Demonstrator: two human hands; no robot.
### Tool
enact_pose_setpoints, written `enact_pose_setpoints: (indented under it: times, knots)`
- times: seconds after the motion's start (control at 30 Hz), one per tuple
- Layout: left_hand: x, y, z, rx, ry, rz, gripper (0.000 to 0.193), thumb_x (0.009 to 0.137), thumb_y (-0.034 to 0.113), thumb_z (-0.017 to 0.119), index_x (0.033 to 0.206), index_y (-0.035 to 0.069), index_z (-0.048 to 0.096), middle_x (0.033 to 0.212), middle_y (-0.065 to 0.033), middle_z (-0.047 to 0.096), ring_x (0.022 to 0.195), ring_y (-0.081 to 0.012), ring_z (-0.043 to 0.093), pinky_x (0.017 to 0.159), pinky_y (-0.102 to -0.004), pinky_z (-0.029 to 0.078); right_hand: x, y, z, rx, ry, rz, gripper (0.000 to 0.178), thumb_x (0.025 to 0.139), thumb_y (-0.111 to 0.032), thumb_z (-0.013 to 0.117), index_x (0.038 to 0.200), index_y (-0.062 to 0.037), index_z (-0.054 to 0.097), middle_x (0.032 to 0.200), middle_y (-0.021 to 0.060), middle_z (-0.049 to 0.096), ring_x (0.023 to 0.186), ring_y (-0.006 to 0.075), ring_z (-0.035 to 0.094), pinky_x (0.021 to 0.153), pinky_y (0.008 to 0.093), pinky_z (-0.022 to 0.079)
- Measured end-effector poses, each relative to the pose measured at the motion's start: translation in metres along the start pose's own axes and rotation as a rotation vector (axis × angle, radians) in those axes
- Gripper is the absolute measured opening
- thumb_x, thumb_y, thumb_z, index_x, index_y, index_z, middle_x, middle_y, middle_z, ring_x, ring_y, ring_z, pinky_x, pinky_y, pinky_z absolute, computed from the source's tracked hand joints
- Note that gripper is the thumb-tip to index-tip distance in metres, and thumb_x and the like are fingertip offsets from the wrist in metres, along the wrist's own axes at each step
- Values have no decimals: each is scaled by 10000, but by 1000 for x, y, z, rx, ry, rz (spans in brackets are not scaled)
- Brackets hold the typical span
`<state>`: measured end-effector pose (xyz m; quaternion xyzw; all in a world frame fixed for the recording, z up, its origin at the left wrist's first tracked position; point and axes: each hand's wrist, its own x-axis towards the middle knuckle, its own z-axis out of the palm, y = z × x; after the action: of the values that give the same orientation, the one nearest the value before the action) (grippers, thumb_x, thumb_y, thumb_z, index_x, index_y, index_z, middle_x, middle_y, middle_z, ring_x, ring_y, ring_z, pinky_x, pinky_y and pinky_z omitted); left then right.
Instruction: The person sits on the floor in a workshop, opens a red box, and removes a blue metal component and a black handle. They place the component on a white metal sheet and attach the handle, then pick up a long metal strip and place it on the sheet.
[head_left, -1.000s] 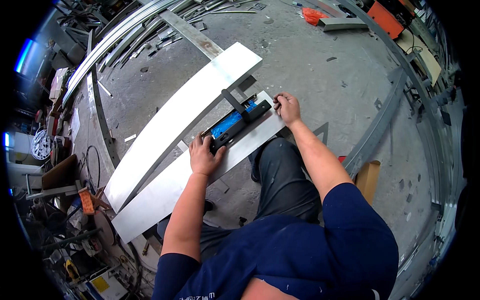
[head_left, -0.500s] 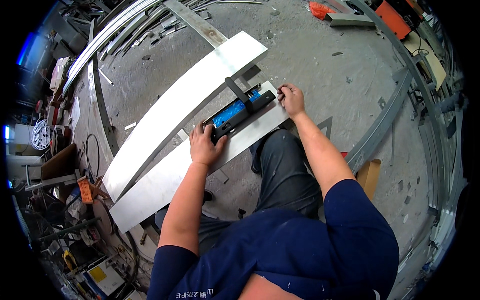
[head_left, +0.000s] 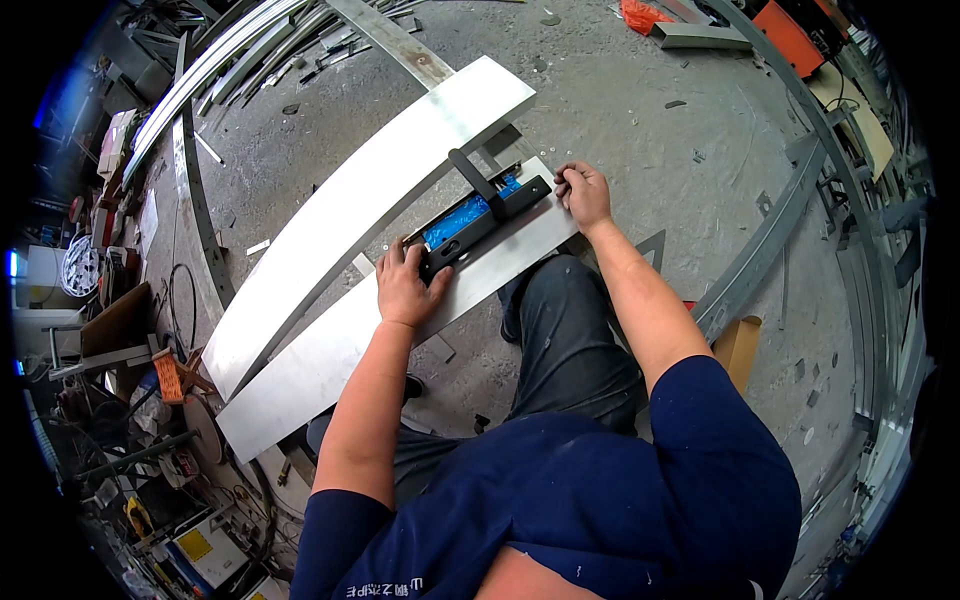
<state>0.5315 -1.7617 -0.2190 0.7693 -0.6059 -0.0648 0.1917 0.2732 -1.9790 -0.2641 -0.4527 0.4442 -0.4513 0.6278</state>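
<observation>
A black door handle plate [head_left: 470,242] with a lever handle [head_left: 474,178] lies slantwise along a long pale metal panel [head_left: 300,385]. Beside the plate sits a lock part covered in blue film [head_left: 458,218]. My left hand [head_left: 405,290] grips the plate's lower left end, fingertips over its far edge and thumb at the near side. My right hand [head_left: 588,195] is by the panel's upper right end, thumb and fingers pinched together. Whatever is between them, if anything, is too small to make out.
A second, wider white metal piece [head_left: 350,210] with a curved edge lies just beyond the panel. Steel bars [head_left: 395,45] support the work from behind. Metal offcuts [head_left: 700,37] lie on the concrete floor, and tools and cables crowd the left side.
Almost nothing differs. The whole view has shifted very slightly, while both hands keep their places at the handle plate and the panel's end.
</observation>
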Motion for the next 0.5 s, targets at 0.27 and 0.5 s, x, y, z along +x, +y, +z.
enact_pose_setpoints:
  times: [0.27, 0.5]
  knots:
    - [0, -1, 1, -9, 9, 5, 500, 788, 409, 740, 1141, 86, 596, 1326, -180, 524, 1240, -360, 491, 1093, -460, 323, -1, -3, -1, 13, -10, 16, 174, 934, -107, 501, 897, -16, 644, 770, 54, 619, 590, 91, 562, 477, 244, 435]
    - [-1, -3, 4, 11, 21, 8, 504, 789, 412, 738, 1152, 90, 599, 1330, -178, 520, 1244, -354, 487, 1092, -459, 323, 0, 0, -2, 23, -18, 6, 177, 938, -107, 499, 896, -17, 645, 768, 54, 619, 581, 86, 559, 476, 244, 436]
